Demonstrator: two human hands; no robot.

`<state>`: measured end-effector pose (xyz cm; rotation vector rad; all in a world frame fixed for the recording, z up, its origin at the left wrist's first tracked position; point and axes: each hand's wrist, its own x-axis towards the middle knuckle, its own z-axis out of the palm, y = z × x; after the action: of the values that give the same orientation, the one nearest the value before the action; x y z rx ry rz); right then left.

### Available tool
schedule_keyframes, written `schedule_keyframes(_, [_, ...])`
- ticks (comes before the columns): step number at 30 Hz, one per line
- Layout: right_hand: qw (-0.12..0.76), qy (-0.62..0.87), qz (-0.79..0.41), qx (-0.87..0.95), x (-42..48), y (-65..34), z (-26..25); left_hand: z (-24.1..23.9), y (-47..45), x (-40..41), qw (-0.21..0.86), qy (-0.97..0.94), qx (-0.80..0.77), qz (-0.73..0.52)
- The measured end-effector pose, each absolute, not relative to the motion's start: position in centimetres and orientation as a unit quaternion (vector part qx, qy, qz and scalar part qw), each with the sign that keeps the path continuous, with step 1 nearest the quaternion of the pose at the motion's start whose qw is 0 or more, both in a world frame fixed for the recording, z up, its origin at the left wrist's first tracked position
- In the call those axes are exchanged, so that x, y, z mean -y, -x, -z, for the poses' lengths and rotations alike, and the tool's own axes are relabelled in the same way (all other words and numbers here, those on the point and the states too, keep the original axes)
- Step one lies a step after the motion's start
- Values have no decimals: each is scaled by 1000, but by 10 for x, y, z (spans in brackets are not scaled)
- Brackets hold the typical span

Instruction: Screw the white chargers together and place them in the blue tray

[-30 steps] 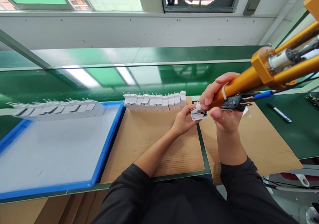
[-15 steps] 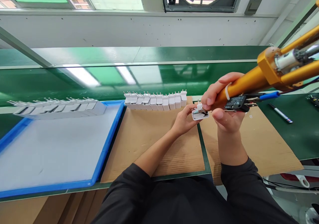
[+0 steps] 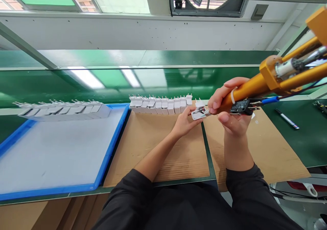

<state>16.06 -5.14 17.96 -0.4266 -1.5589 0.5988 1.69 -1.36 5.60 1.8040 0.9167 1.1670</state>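
Over the cardboard, my left hand (image 3: 184,121) grips a small white plug charger housing (image 3: 198,114), its open side facing me and some thin parts showing inside. My right hand (image 3: 231,105) is wrapped around a gold cylindrical power tool (image 3: 251,87) with a black switch (image 3: 241,106) and a blue-sleeved wire on its side. The tool's tip end meets the housing's right edge; the exact contact is hidden by my fingers. Just behind my left hand stands a row of similar white plug chargers (image 3: 160,104), pins upward.
On the left, a blue-rimmed white tray (image 3: 98,177) has another row of plug chargers (image 3: 66,110) along its back. Cardboard sheets (image 3: 163,155) cover the green bench. A marker pen (image 3: 286,119) lies at right. Metal rods of the tool reach toward the upper right.
The charger housing has turned so its open inside shows more, and it sits slightly further left. The tool's rear end has swung a little left. The whole view has shifted slightly.
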Motion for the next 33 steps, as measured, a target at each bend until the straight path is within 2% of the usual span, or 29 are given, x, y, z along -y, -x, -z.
schedule_keyframes(5, [652,144,-264,696,41,-166,-180,-51,12,11,375,-766,-395,-341])
schedule_keyframes(10, [667,233,-253,662,27,-168,-172,-29,38,12,371,-757,-447,-300])
schedule_keyframes(18, [683,235,-215,658,22,-172,-172,-9,45,12,377,-733,-448,-346])
schedule_keyframes(27, [715,263,-184,621,9,-180,-176,-3,39,13,301,-740,-414,-437])
schedule_keyframes(33, [701,305,-179,619,5,-185,-171,-3,33,11,342,-727,-381,-459])
